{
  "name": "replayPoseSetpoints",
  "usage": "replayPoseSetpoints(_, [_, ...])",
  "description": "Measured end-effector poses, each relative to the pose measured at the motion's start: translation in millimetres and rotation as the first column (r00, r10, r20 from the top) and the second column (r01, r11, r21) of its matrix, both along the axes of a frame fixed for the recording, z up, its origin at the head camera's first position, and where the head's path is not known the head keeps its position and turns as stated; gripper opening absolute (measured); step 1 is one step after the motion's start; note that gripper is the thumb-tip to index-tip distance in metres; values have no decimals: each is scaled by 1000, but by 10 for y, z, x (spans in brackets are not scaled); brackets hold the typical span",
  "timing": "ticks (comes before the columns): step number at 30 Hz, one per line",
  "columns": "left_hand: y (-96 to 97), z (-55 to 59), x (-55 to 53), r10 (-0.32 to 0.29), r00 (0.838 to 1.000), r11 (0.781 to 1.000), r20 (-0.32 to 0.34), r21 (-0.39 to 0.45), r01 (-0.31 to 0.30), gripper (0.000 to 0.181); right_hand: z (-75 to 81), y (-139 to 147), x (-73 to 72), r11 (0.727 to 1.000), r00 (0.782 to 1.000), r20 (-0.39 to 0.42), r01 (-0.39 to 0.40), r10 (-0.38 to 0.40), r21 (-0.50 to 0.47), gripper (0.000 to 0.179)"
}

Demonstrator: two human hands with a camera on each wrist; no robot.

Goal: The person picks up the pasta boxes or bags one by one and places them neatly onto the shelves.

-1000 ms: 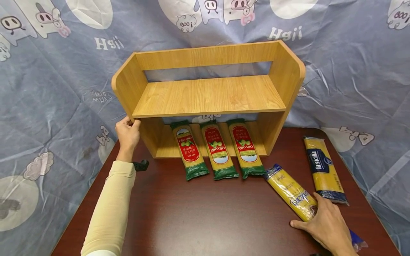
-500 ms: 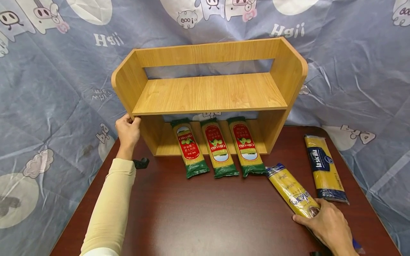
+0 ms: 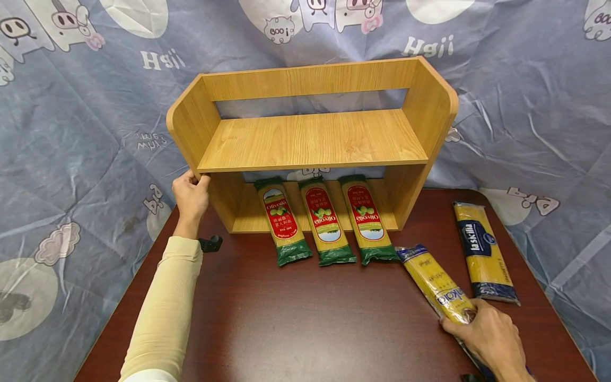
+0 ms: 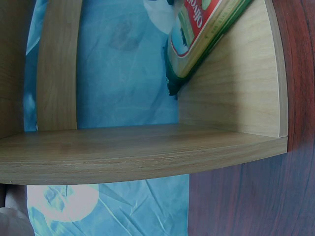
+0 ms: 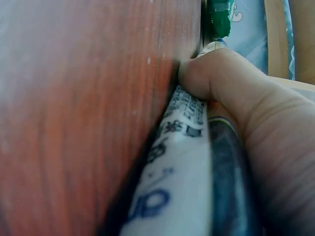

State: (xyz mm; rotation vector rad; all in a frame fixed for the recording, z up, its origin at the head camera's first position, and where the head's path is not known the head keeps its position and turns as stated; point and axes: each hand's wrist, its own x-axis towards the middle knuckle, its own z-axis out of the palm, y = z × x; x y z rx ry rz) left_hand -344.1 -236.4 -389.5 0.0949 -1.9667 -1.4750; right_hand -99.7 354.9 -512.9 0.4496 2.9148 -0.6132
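Note:
My right hand (image 3: pixel 491 337) grips a yellow packet of spaghetti (image 3: pixel 436 281) across its near half, thumb along the left edge. The packet lies at a slant, its far end by the green end of the nearest Olivoilà packet (image 3: pixel 366 220). In the right wrist view, the thumb (image 5: pixel 197 76) presses on the packet's printed white side (image 5: pixel 172 162), close over the table. My left hand (image 3: pixel 191 199) holds the left side panel of the wooden shelf (image 3: pixel 310 140), fingers curled at its front edge. Only a little of that hand (image 4: pixel 15 219) shows in the left wrist view.
Two more Olivoilà spaghetti packets, a left one (image 3: pixel 284 223) and a middle one (image 3: pixel 326 223), lean inside the lower compartment, ends jutting over the table (image 3: pixel 310 318). A La Sicilia packet (image 3: pixel 484 252) lies at the right. A patterned cloth (image 3: pixel 95 159) hangs behind.
My right hand has closed around the spaghetti packet and tilted it slightly, so its left side now shows. The packet's far end has shifted slightly right. My left hand stays on the shelf.

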Motion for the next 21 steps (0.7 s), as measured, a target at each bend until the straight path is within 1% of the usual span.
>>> replayPoseSetpoints(3, [-36, -45, -39, -2, 1000, 1000, -1, -2, 2, 17, 0, 3, 2, 1000, 1000, -15, -6, 6, 0, 100])
replayPoseSetpoints(6, [-51, -63, -51, -4, 1000, 1000, 4, -2, 4, 17, 4, -6, -1, 1000, 1000, -10, -2, 2, -6, 97])
replayPoseSetpoints(14, [-77, -44, -47, -6, 1000, 1000, 13, -2, 6, 19, 36, -45, -31, 1000, 1000, -26, 4, -5, -25, 90])
replayPoseSetpoints(21, [-63, -47, -44, 15, 1000, 999, 24, -43, -13, 17, 53, -42, -30, 1000, 1000, 6, 10, -9, -30, 87])
